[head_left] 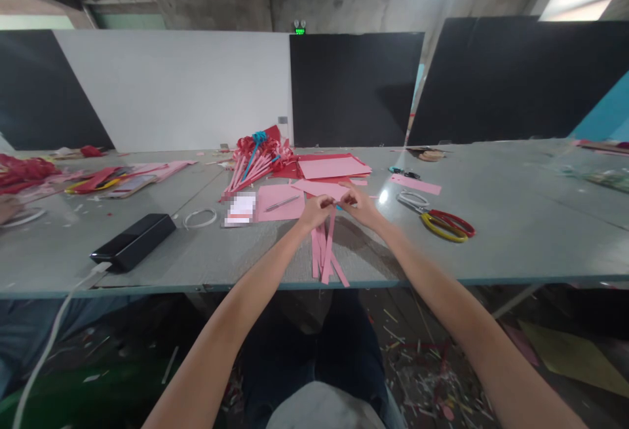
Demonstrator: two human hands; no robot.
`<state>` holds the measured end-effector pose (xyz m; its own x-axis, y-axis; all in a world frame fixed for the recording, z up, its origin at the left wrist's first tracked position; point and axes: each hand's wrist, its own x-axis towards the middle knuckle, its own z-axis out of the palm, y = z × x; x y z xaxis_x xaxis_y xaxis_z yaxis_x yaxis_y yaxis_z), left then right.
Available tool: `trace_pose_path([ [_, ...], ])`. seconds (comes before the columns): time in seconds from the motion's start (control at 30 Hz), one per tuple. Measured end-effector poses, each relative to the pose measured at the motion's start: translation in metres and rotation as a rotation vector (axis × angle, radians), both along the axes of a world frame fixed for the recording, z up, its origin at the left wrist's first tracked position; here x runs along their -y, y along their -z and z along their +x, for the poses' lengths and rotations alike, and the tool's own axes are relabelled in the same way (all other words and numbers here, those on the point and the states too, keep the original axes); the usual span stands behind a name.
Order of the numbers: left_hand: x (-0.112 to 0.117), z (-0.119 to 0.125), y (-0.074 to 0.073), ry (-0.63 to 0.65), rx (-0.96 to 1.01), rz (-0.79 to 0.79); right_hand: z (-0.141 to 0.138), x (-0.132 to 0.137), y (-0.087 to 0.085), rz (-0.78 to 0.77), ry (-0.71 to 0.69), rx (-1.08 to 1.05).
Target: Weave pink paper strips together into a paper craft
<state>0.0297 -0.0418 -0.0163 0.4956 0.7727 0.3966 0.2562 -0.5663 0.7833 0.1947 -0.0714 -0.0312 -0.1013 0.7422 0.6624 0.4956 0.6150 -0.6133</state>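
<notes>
Grey table (211, 259) inspected; clock centred mid-top, twelve at the far edge. Lying on it: pink strips (326, 255) at six, a black box (133, 242) at nine, a ribbon bundle (258, 160) towards eleven, red and pink sheets (337, 167) at twelve, red-and-yellow-handled scissors (445, 224) at three.

"Where does this view look from?"
"The person's head, above the near edge of the table (255, 252): the legs (275, 363) show below, seen from on top, and the forearms (246, 301) reach away from the lens."
"Which way does it face?"
"Forward and down, across the table to the black panel (356, 88) and white panel (181, 88) behind, with concrete (334, 3) along the top."
"How near?"
"Moderately: the left hand (315, 211) and right hand (361, 205) look small near the middle, and the wide field takes in the floor (410, 357) too."
</notes>
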Motion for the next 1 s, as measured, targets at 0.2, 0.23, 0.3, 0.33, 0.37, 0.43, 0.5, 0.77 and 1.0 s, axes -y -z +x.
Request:
trace_pose_path([
  [0.2, -0.0023, -0.0012, 0.0014, -0.036, -0.042, 0.018, 0.0008, 0.0055, -0.0044, 0.009, 0.015, 0.076],
  [0.23, -0.0033, -0.0014, 0.0018, -0.043, -0.048, 0.023, 0.0004, 0.0066, -0.0052, 0.012, 0.01, 0.081],
  [0.3, -0.0054, -0.0019, 0.0027, -0.048, -0.061, 0.032, -0.0005, 0.008, -0.0065, 0.013, -0.002, 0.087],
  [0.33, -0.0063, -0.002, 0.0031, -0.048, -0.067, 0.035, -0.0008, 0.0083, -0.0069, 0.012, -0.009, 0.087],
  [0.37, -0.0071, -0.0022, 0.0035, -0.045, -0.072, 0.036, -0.001, 0.0084, -0.0071, 0.009, -0.014, 0.087],
  [0.43, -0.008, -0.0023, 0.0042, -0.031, -0.072, 0.039, -0.0008, 0.008, -0.007, 0.003, -0.017, 0.085],
  [0.5, -0.0083, -0.0022, 0.0047, -0.01, -0.062, 0.047, -0.0001, 0.0072, -0.0063, 0.001, -0.012, 0.083],
  [0.77, -0.0066, -0.0023, 0.0047, 0.037, -0.022, 0.036, 0.0015, 0.0052, -0.0044, -0.014, 0.03, 0.089],
  [1.0, -0.0034, -0.002, 0.0031, 0.019, -0.037, 0.036, 0.0014, 0.0046, -0.0036, -0.028, 0.028, 0.075],
])
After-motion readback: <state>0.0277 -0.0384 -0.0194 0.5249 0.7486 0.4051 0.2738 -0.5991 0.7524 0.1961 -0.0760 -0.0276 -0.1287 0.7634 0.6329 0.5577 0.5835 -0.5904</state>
